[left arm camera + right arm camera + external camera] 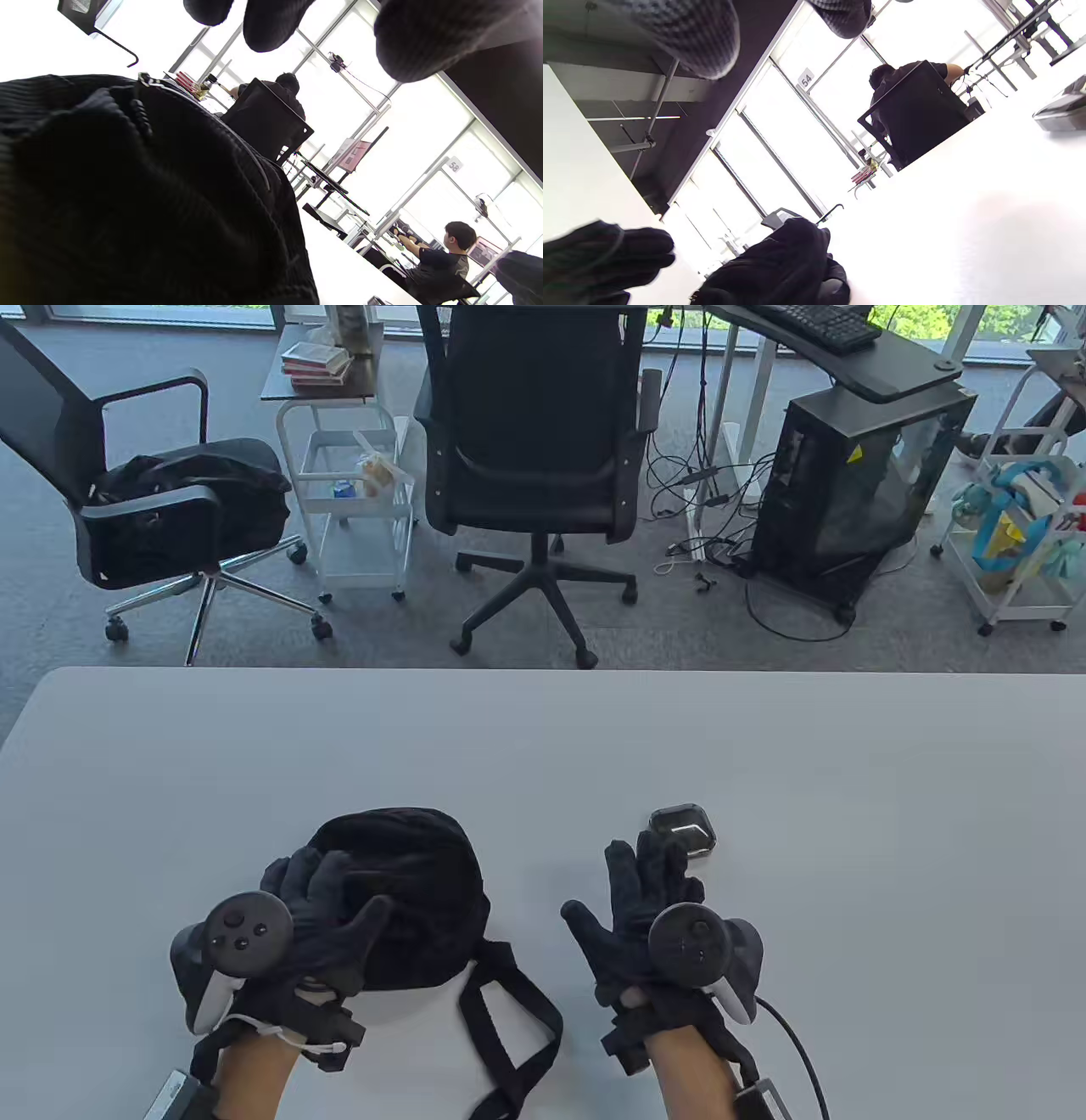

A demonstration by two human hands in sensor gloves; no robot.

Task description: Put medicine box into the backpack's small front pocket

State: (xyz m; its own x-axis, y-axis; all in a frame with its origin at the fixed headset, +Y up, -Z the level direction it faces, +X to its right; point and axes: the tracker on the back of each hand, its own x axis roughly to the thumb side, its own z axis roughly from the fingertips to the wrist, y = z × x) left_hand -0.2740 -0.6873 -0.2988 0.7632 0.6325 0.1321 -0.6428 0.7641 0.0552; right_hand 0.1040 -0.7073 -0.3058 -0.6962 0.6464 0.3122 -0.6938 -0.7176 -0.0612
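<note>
Nearest the lens, the left hand (318, 920) lies spread across the backpack (407, 891), holding nothing, fingers (271, 23) loose. That bag is soft, black, rounded fabric near the worktop's front edge, straps (509, 1027) trailing toward it. The left wrist view alone catches its ribbed weave and zipper (140, 114). The right hand (649, 903) hovers open and empty over the white table (848, 814). Just beyond its fingertips sits the medicine box (683, 829), small, dark, glossy, with rounded corners.

table (848, 780): white | on it: black backpack (416, 865), medicine box (684, 829), well apart
</note>
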